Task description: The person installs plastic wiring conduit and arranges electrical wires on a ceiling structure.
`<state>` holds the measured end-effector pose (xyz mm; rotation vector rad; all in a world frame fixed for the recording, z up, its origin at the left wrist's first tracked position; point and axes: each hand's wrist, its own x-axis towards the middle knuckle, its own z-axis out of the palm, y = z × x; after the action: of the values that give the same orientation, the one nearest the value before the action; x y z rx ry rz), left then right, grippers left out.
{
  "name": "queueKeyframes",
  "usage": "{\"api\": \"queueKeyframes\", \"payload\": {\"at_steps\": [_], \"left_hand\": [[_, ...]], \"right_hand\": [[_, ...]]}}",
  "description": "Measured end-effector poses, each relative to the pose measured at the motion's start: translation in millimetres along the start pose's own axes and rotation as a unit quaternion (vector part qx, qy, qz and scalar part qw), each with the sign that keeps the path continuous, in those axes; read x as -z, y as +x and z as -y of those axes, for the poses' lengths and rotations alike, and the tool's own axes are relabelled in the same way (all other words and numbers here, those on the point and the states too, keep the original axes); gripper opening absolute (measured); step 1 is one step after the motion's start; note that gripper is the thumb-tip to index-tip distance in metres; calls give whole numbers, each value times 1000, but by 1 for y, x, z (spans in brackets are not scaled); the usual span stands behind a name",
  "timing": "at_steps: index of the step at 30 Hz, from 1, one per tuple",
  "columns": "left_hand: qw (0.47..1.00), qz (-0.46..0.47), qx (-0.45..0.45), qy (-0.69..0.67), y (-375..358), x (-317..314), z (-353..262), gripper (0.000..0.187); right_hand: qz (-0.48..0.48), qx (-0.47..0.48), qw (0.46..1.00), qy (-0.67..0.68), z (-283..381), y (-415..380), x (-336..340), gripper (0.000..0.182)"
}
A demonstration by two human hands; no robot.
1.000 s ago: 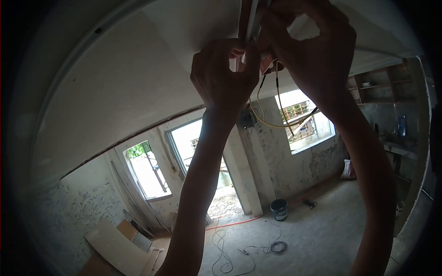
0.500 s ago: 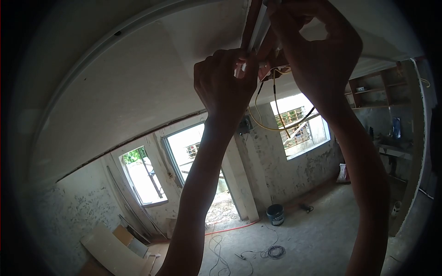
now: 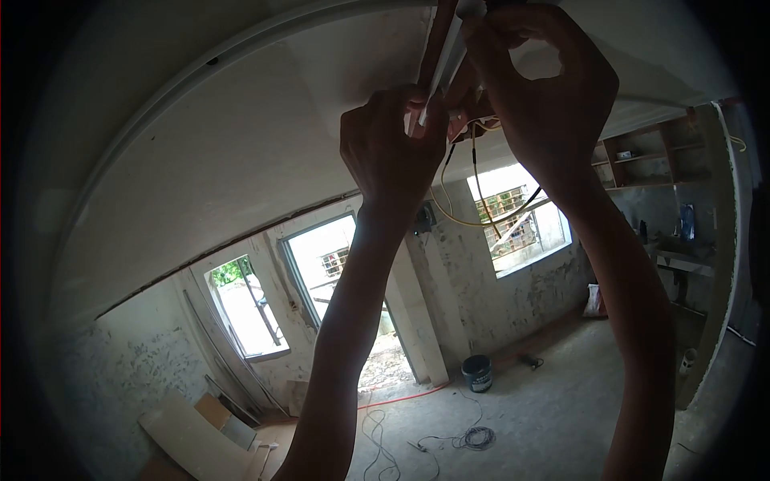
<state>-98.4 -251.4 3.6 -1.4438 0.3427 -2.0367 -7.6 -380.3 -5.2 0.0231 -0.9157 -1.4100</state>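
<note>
Both my arms reach up to the white ceiling point(image 3: 241, 128). My left hand point(image 3: 391, 148) is closed around the lower end of a thin white strip point(image 3: 443, 56) that runs along the ceiling. My right hand point(image 3: 537, 88) pinches the same strip higher up, thumb and forefinger forming a ring. Yellow and dark wires point(image 3: 473, 184) hang in a loop from the spot just below my hands. What joins the wires to the strip is hidden behind my fingers.
Far below lies a bare concrete floor with a dark bucket point(image 3: 476, 373), coiled cables point(image 3: 473, 437) and an orange cord. Boards point(image 3: 192, 441) lean at the lower left. A doorway point(image 3: 353, 297) and windows let in light. Shelves point(image 3: 642, 160) hang on the right wall.
My hands stayed on the strip while the view shifted slightly; my left hand rose a little and the wire loop swung a bit left.
</note>
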Motion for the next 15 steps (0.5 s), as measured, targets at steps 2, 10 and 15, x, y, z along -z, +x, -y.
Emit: {"api": "queueKeyframes", "payload": {"at_steps": [2,10,15], "left_hand": [[1000,2,6,4,-1,-1,0,15],[1000,16,20,-3,-2,-1,0,16],[1000,15,13,8,-2,-1,0,16]], "right_hand": [[-4,6,1000,2,1,0,1,8],[-25,20,999,8,1,-2,2,9],[-17,37,998,-45,7,0,3,9]]}}
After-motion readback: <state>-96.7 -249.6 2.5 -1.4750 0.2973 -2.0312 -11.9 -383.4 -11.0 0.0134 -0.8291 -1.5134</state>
